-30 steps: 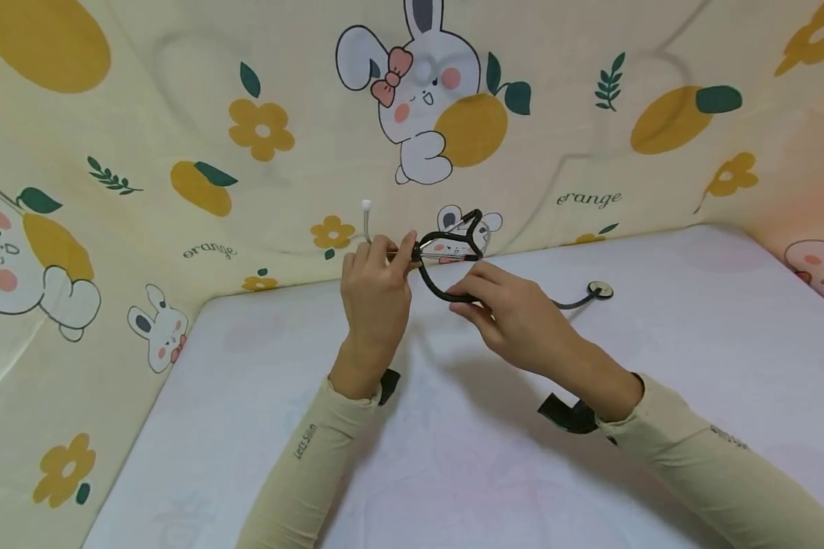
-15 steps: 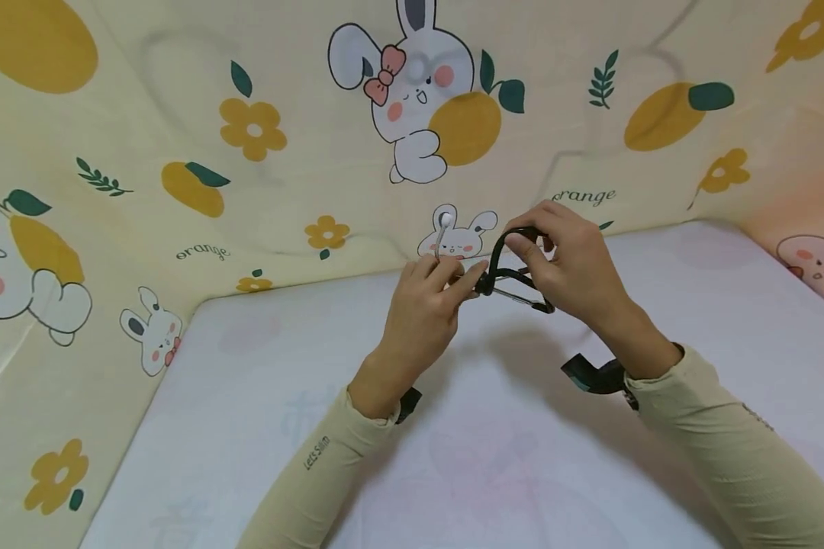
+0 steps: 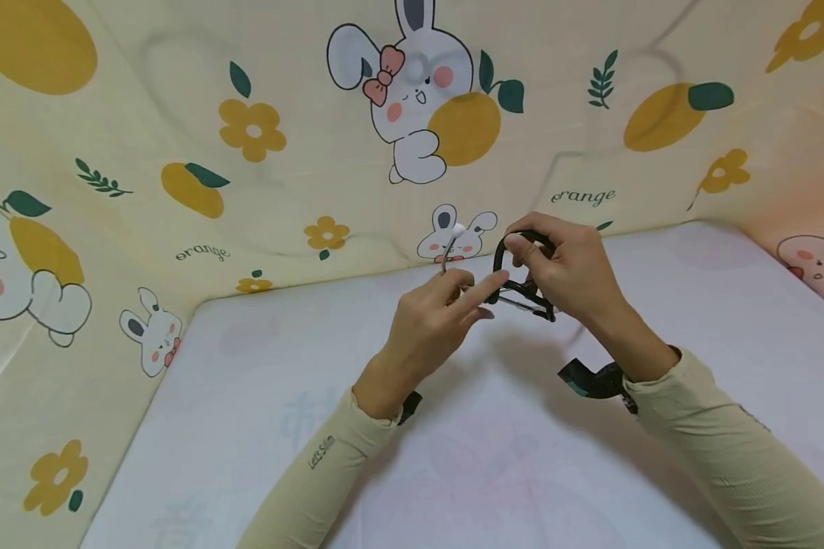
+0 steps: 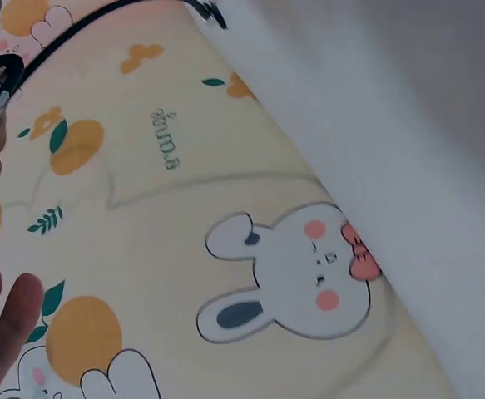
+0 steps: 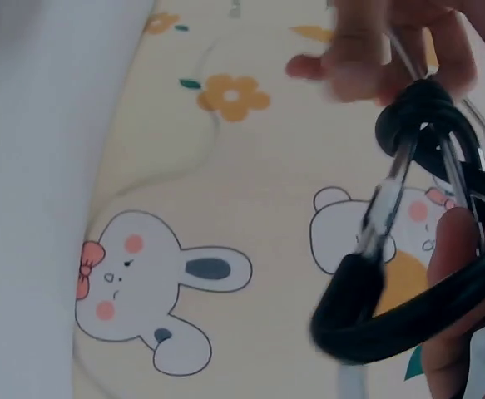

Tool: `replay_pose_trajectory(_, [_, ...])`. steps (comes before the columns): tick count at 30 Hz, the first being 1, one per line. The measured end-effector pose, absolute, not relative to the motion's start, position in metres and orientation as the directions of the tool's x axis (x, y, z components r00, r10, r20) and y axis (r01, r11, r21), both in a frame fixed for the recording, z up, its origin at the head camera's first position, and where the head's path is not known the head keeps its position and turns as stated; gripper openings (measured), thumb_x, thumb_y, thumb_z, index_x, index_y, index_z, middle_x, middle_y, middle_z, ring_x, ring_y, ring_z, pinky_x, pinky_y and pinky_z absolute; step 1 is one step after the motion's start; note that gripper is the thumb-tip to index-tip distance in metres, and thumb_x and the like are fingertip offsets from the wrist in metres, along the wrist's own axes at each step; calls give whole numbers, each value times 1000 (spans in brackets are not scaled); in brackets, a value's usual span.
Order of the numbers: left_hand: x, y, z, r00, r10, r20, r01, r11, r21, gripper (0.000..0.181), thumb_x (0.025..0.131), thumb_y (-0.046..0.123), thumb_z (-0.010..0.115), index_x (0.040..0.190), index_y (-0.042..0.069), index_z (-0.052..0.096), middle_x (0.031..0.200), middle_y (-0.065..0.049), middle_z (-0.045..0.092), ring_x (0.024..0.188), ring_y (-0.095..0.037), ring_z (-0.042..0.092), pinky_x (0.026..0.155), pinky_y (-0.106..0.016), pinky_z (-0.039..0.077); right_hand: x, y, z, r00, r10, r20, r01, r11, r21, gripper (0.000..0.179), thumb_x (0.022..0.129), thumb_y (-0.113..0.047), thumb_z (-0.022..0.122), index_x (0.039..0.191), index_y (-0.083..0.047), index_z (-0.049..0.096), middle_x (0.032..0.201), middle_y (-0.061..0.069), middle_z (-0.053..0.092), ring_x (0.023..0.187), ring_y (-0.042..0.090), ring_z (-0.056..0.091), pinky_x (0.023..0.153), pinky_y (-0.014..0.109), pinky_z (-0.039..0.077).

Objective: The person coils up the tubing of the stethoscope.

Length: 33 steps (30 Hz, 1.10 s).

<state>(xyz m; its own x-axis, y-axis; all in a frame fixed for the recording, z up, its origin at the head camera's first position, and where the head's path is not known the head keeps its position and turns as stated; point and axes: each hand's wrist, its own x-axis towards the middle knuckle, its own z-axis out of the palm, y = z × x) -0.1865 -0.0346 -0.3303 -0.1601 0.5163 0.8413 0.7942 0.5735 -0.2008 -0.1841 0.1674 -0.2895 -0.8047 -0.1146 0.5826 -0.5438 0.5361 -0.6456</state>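
black and metal, the stethoscope (image 3: 519,289) is held above the table (image 3: 412,480), before the printed cloth (image 3: 288,198). it is laid roughly left to right, dipping rightward; one ear tip (image 3: 458,229) is pointed up. an ear tube (image 3: 448,255) is grasped by the left hand (image 3: 429,320); a tubing loop (image 3: 499,255) is pinched by the right hand (image 3: 573,267). the second ear tip is hidden in the head view; the far end (image 4: 213,13) of the tubing is blurred atop the left wrist view.

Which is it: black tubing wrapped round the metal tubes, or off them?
Wrapped: in the right-wrist view, black tubing coils around the metal tubes. The right hand pinches a bend of it.
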Motion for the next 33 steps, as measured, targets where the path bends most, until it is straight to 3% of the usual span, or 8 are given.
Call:
replay_pose_trajectory(6, [-192, -35, -335, -46, 541, 840, 741, 582, -335, 29, 93, 15, 70, 120, 23, 73, 78, 0, 58, 52, -8, 40, 48, -18, 33, -182, 173, -281, -924, -182, 336, -381, 516, -767, 19, 102, -26, 57, 103, -11, 69, 85, 10, 62, 53, 18, 60, 43, 31, 49])
replay_pose_trajectory(12, [-191, -33, -334, -3, 536, 844, 713, 593, -374, 32, 91, 21, 73, 122, 21, 72, 75, 2, 54, 51, -7, 35, 47, -18, 29, -180, 183, -270, -933, -282, 224, -341, 495, -799, 22, 103, -27, 55, 106, -9, 67, 87, 8, 57, 52, 22, 60, 46, 33, 52])
replay_pose_trajectory(15, [-188, -33, -329, -60, 558, 828, 778, 545, -311, 36, 90, 28, 75, 124, 18, 71, 79, 2, 58, 54, -6, 43, 49, -16, 35, -182, 184, -269, -927, -293, 235, -356, 488, -797, 21, 103, -25, 55, 104, -9, 68, 82, 6, 56, 51, 23, 58, 45, 33, 51])
replay_pose_trajectory(18, [-184, -38, -320, -180, 633, 753, 877, 449, -168, 41, 94, 33, 69, 132, 19, 65, 86, 3, 61, 59, -4, 48, 53, -14, 38, -185, 185, -271, -918, -299, 261, -382, 484, -787, 17, 102, -21, 56, 103, -9, 69, 78, 4, 58, 49, 23, 55, 45, 32, 49])
replay_pose_trajectory(21, [-181, -45, -310, -305, 698, 648, 909, 416, -20, 42, 101, 28, 59, 142, 20, 56, 86, 4, 59, 60, -5, 45, 53, -15, 36, -186, 185, -273, -901, -326, 285, -418, 484, -769, 15, 101, -15, 57, 105, -9, 70, 79, 5, 60, 49, 23, 53, 46, 32, 49])
replay_pose_trajectory(24, [-180, -49, -305, -382, 709, 593, 894, 446, 43, 45, 102, 22, 58, 146, 22, 50, 89, 4, 62, 64, -7, 49, 56, -17, 40, -187, 183, -274, -886, -352, 302, -448, 478, -756, 15, 101, -13, 58, 107, -10, 72, 83, 5, 62, 50, 22, 53, 46, 31, 48])
replay_pose_trajectory(29, [-179, -46, -309, -400, 701, 590, 882, 470, 40, 50, 97, 18, 65, 145, 21, 51, 101, 3, 69, 76, -5, 62, 62, -16, 47, -187, 181, -275, -874, -378, 306, -465, 466, -753, 15, 100, -15, 60, 107, -8, 71, 78, 4, 60, 49, 20, 52, 46, 29, 46])
replay_pose_trajectory(33, [-179, -43, -316, -383, 664, 642, 881, 472, 37, 46, 93, 16, 69, 138, 17, 57, 88, 1, 66, 70, -8, 62, 58, -14, 45, -186, 178, -276, -908, -326, 264, -403, 500, -767, 16, 100, -21, 60, 108, -12, 71, 83, 4, 62, 49, 22, 52, 47, 31, 47])
